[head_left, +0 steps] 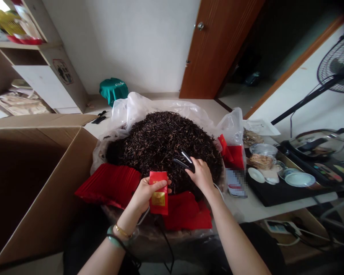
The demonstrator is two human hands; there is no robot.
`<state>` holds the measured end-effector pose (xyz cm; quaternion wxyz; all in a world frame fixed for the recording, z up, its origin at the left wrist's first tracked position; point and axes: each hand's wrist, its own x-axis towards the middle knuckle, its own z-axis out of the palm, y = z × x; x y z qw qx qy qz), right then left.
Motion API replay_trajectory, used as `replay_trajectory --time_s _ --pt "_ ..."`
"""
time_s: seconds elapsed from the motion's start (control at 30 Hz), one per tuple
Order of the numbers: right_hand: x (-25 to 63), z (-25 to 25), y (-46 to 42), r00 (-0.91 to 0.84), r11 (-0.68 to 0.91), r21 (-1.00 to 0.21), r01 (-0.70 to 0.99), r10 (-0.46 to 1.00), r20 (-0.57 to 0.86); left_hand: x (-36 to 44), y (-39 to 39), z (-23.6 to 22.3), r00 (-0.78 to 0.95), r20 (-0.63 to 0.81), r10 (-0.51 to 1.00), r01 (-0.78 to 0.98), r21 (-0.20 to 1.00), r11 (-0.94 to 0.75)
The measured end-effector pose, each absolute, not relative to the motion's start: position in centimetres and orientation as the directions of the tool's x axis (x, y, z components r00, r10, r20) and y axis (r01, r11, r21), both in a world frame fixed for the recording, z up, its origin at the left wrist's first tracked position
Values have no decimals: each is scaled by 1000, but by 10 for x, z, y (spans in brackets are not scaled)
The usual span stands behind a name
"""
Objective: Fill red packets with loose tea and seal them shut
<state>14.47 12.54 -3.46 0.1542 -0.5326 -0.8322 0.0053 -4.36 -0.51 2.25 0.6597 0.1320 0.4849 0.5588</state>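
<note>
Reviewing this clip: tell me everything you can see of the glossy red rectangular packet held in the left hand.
The glossy red rectangular packet is narrow, flat-looking and perhaps foil or coated paper. A gold square patch sits on its lower half; gold-toned marking near the top is too small to read. It stands roughly upright in the left hand, thumb across the front, fingers behind, in front of a heap of dark, dry-looking strips. Whether it is sealed or filled, I cannot tell.

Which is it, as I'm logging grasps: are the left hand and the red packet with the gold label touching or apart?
Touching: the head view shows the left hand gripping the red packet, thumb across its front.
</note>
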Motion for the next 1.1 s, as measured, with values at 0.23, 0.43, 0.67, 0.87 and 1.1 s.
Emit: replay_trajectory --time_s 0.23,0.43,0.67,0.87,1.1 --pt "155 -32 127 -345 430 -209 878 873 345 -44 -5 24 -131 -491 861 -618 720 317" --pt "172 6 130 -356 535 -431 727 829 431 -45 -5 25 -130 -490 862 -597 732 327" --pt "152 49 95 -675 567 -695 441 720 160 -45 -8 20 -119 -447 887 -503 797 334" --pt "132 68 78 -774 595 -662 456 632 35 -43 -10 19 -116 -356 927 -398 872 285" --pt "120 75 67 -758 596 -625 505 653 10 -43 -8 17 -142 -231 963 -263 946 188"
